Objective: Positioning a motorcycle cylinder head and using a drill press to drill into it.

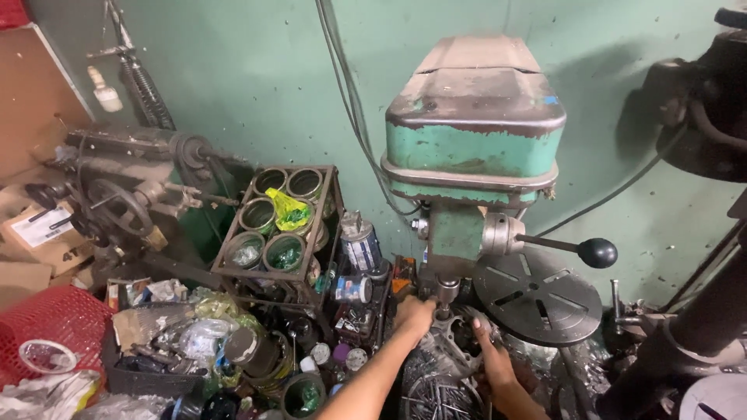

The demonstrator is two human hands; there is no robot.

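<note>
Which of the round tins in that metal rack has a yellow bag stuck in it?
The middle-row right tin in the rack: a yellow-green bag bulges from it; the others show none.

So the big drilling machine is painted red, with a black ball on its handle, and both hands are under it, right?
Not quite: the head view shows the drilling machine is green, not red. The black ball on its handle is right, and the left hand and right hand are under it.

Workpiece (451, 342) mostly hidden behind both hands
</note>
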